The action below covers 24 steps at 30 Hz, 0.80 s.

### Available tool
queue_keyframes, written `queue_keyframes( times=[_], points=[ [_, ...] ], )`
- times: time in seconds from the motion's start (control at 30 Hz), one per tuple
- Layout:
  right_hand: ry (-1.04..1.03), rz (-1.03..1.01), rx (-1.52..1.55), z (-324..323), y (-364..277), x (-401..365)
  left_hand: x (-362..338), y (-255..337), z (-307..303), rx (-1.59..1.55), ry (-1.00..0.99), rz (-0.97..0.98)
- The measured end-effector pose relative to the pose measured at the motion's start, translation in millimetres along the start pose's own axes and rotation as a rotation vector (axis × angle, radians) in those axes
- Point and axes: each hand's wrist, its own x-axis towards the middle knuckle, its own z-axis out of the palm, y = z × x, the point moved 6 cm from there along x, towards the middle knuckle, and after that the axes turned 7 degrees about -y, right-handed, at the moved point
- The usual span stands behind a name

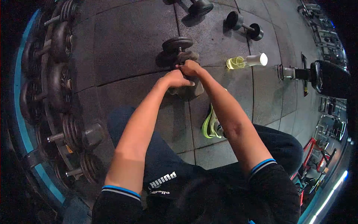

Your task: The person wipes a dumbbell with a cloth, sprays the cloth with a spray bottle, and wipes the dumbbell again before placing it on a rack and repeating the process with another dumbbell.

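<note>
Black weights: we see them in a row down the left of the frame.
Left hand: palm down over the near end of the dumbbell, at centre; its fingertips are hidden, so we cannot tell if it grips.
Dumbbell: we find it above centre on the floor, its far plate exposed.
Cloth: bunched around the handle.
Right hand: fingers bent over the cloth; we cannot tell how tightly.
Shoe: lime-trimmed, below centre.
Bottle: white-capped, yellow liquid, lying or tilted, right of our hands.
Second dumbbell: upper right.
</note>
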Motion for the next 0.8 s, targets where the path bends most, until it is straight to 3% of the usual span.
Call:
queue_keyframes(
  times=[0.17,0.27,0.3,0.4,0.5,0.6,0.63,0.73,0.8],
  points=[
    [0.217,0.084,0.021,-28.2,-18.1,-51.5,-21.1,16.0,-13.2,0.105,0.036,-0.049],
    [0.294,-0.136,0.103,-11.3,10.5,-43.7,-44.3,37.4,-24.5,0.207,0.031,-0.126],
    [0.248,-0.127,0.214,-25.8,-5.3,-76.6,-50.3,44.0,-28.8,0.237,0.034,-0.150],
    [0.109,-0.046,0.099,-44.0,-19.2,-117.8,-52.1,49.5,-34.9,0.308,0.013,-0.144],
    [0.109,-0.118,-0.054,-81.7,-43.6,-159.1,-49.7,46.0,-40.9,0.381,0.003,-0.075],
    [0.128,-0.359,0.463,-96.9,-64.2,-195.4,-73.7,64.1,-73.0,0.208,-0.184,-0.059],
    [-0.114,-0.163,0.504,-105.1,-78.0,-210.7,-102.7,95.5,-91.0,0.041,-0.160,0.121],
    [-0.172,-0.198,0.583,-100.6,-83.4,-204.2,-112.2,90.2,-98.7,-0.101,-0.026,0.251],
    [-0.125,-0.302,0.586,-113.1,-97.1,-222.8,-114.6,94.5,-96.0,-0.186,-0.229,0.284]
  ],
)
